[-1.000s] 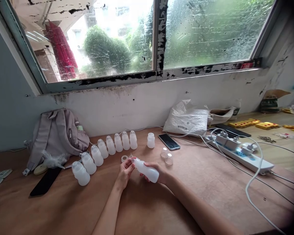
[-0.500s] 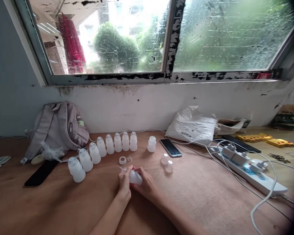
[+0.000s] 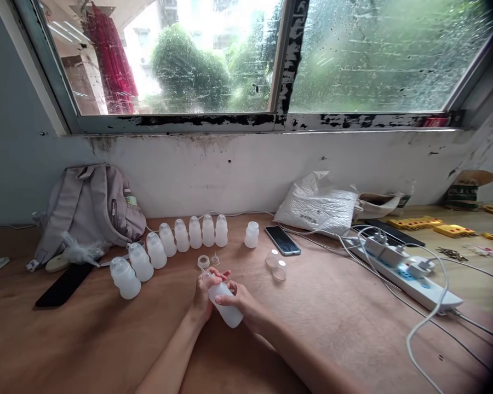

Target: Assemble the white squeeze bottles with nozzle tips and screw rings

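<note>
Tilted now with base toward the camera and neck toward the window, where half a second ago only a rounded end showed between the palms: translucent white plastic bottle [image 3: 225, 306], lifted just above the brown tabletop [image 3: 320, 323]. Right hand [image 3: 240, 300] wrapped around the bottle's body, fingers curled closed on it. Left hand [image 3: 204, 293] at the neck end, fingertips pinched narrow around the mouth; whatever sits between them too small to make out

Just beyond the hands, a small white ring [image 3: 204, 261] and a tiny clear funnel-shaped insert [image 3: 215, 259], lying near each other on the wood. To the right of those, clear round caps [image 3: 276, 267], close together. Farther back, a curved row of capped bottles [image 3: 172, 243] running from the window wall down to the left, and one lone uncapped bottle [image 3: 251, 235] standing apart at the row's right end

Beside that, a smartphone [image 3: 282, 240] lying face up. Grey backpack [image 3: 91, 210] against the wall at left, white plastic bag [image 3: 318, 208] at right, white power strip [image 3: 411, 271] with plugs and trailing cables near the right edge
</note>
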Action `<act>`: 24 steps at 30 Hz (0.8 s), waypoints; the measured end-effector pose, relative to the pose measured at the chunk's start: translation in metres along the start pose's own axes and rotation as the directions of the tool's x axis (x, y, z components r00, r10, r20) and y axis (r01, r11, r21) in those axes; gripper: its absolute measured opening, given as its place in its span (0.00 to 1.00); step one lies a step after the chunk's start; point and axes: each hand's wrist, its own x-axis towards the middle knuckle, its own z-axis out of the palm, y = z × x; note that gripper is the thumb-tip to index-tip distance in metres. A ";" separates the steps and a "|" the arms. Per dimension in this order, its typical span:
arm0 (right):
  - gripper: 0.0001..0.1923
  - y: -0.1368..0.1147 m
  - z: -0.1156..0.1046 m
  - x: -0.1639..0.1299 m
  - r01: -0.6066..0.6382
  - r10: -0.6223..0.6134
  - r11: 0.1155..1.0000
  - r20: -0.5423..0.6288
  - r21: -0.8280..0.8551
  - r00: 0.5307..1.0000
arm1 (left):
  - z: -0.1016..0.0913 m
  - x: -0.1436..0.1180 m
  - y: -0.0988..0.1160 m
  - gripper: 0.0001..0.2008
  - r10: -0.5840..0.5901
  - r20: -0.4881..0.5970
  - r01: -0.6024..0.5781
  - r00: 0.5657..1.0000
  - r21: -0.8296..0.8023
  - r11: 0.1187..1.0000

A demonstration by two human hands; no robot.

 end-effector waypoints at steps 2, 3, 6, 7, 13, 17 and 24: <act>0.18 -0.002 0.003 -0.002 -0.007 0.005 0.999 0.040 0.040 0.999 | -0.003 0.000 0.002 0.02 -0.019 0.055 0.020 0.998 -0.005 1.000; 0.17 -0.002 0.004 -0.003 -0.003 0.000 0.999 0.057 0.053 0.998 | -0.004 0.000 0.003 0.02 -0.028 0.085 0.028 0.996 0.000 1.000; 0.18 0.000 0.007 -0.003 0.059 -0.062 0.997 0.048 0.056 0.997 | -0.004 0.003 0.005 0.03 -0.041 0.118 0.038 0.992 0.028 0.999; 0.18 0.002 0.007 -0.003 0.095 -0.096 0.995 0.010 0.039 0.995 | -0.004 0.005 0.004 0.05 -0.034 0.100 0.032 0.994 0.026 0.999; 0.18 0.004 0.002 0.006 0.272 -0.306 0.947 -0.217 -0.172 0.927 | -0.001 0.010 0.000 0.19 -0.154 0.091 0.152 0.984 0.034 0.988; 0.18 -0.007 -0.029 0.013 0.307 -0.564 0.677 -0.203 -0.669 0.800 | -0.005 0.010 -0.001 0.22 -0.267 0.009 0.266 0.964 0.030 0.963; 0.13 -0.038 -0.089 0.006 -0.471 -0.756 0.246 -0.472 -0.847 0.453 | -0.008 0.011 -0.003 0.26 -0.256 -0.013 0.257 0.967 0.052 0.965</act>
